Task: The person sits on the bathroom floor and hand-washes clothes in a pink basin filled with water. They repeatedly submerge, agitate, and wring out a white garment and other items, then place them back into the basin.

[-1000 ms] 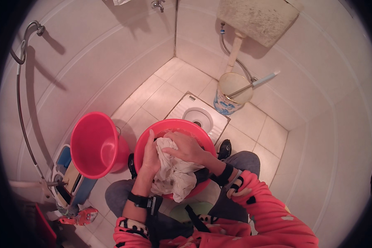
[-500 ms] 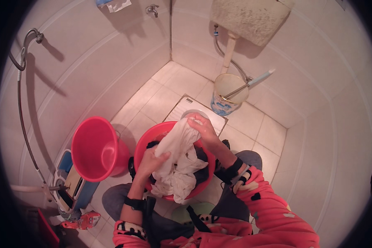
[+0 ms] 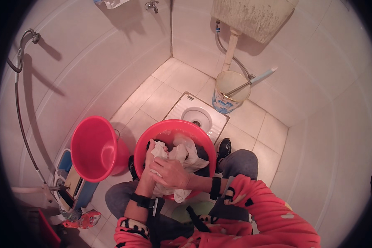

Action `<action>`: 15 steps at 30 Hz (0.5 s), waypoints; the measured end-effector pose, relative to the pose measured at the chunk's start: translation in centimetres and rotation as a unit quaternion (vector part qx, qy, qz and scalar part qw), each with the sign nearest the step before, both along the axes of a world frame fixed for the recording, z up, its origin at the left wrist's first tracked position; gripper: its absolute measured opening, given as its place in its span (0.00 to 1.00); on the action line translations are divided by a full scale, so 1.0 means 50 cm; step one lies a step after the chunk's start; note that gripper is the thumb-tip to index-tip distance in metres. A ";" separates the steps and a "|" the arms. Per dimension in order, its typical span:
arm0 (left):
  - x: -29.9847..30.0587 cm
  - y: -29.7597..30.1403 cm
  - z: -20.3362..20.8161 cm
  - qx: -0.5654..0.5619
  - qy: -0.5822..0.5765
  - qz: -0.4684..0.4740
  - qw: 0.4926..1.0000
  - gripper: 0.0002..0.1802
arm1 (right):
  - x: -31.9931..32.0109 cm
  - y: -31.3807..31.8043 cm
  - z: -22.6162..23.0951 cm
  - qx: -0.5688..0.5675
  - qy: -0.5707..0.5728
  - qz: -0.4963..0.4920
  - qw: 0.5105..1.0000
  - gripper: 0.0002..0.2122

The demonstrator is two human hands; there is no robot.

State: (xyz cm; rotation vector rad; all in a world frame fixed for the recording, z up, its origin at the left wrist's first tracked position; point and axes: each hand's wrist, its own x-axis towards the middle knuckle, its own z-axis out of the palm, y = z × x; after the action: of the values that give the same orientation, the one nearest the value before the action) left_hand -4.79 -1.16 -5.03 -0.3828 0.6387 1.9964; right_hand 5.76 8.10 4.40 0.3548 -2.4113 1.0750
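A white garment lies bunched in a red basin between my knees, partly over dark cloth. My left hand is closed round a wad of the white garment at the basin's left side. Across it comes my right hand, its fingers curled over the same cloth and close against the left hand. Part of the left hand's fingers is hidden behind the fabric and the right hand. Some wet sheen shows at the basin's far inner side.
Left of the basin stands a red bucket, beside a blue-and-white item and a red packet. Beyond the basin is a squat toilet. A patterned bin holds a long-handled tool. A hose hangs along the left wall.
Both hands have come down into the basin and drawn together. The stretch of white garment held up between them is now bunched, and the right hand has moved left and nearer me.
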 end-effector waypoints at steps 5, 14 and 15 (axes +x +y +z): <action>0.087 0.054 0.033 -0.190 0.009 0.113 0.975 0.24 | -0.065 0.051 -0.025 0.005 -0.079 -0.175 0.981 0.09; 0.059 0.022 -0.008 -0.028 0.076 0.071 0.994 0.21 | -0.052 0.038 -0.107 0.137 -0.047 -0.055 0.988 0.07; 0.053 0.023 -0.014 -0.027 0.040 0.074 0.996 0.21 | -0.057 0.049 -0.133 0.131 -0.076 -0.025 0.988 0.07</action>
State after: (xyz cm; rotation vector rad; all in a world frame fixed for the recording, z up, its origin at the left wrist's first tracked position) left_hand -2.13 -0.03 -5.74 -0.3935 0.7336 2.1475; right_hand 2.91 10.52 -2.23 0.3055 -2.6906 0.7883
